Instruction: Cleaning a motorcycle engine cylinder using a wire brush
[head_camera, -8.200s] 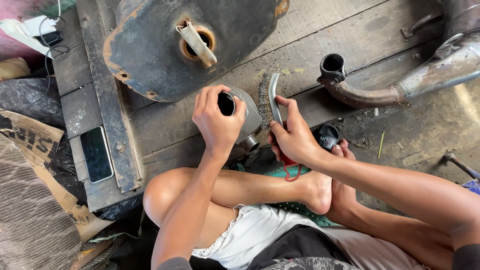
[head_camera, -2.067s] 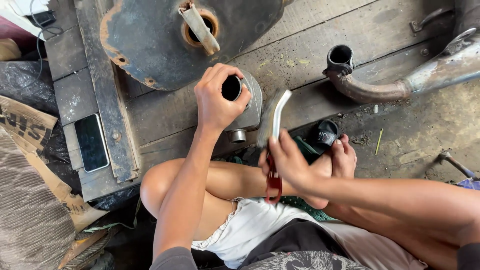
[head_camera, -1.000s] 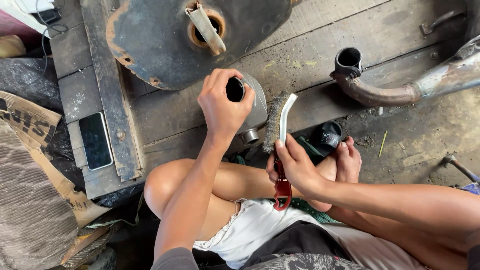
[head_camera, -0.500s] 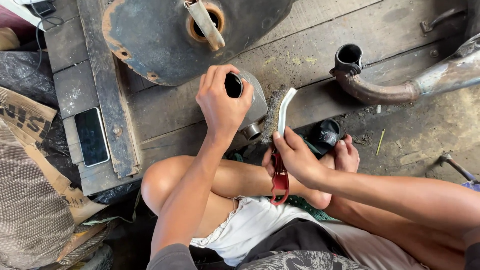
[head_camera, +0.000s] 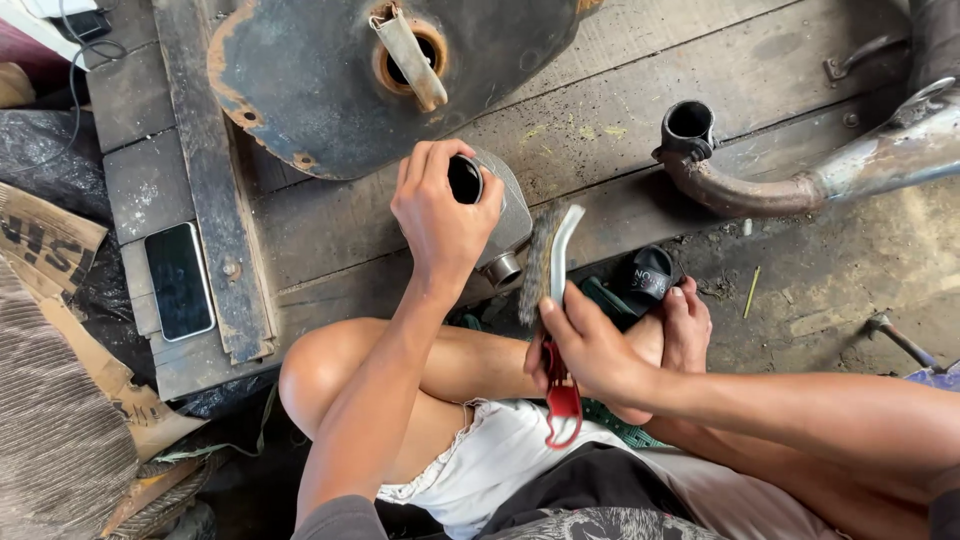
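Observation:
My left hand (head_camera: 440, 220) grips a grey metal engine part (head_camera: 505, 215) with a round dark opening, resting on the edge of the wooden platform (head_camera: 620, 110) in front of my crossed legs. My right hand (head_camera: 590, 350) holds a wire brush (head_camera: 550, 260) with a pale curved handle and a red end, its bristles facing the metal part, just to the right of it. The brush stands a short gap away from the part.
A rusty dark fuel tank (head_camera: 330, 70) with an open filler hole lies at the top. A curved exhaust pipe (head_camera: 800, 170) lies at the right. A phone (head_camera: 178, 280) rests on the boards at the left. Cardboard (head_camera: 60, 300) lies beyond it. A black sandal (head_camera: 645, 285) sits by my foot.
My right hand with the brush dropped away from the metal part and has come back up beside it. My left hand keeps its grip on the part.

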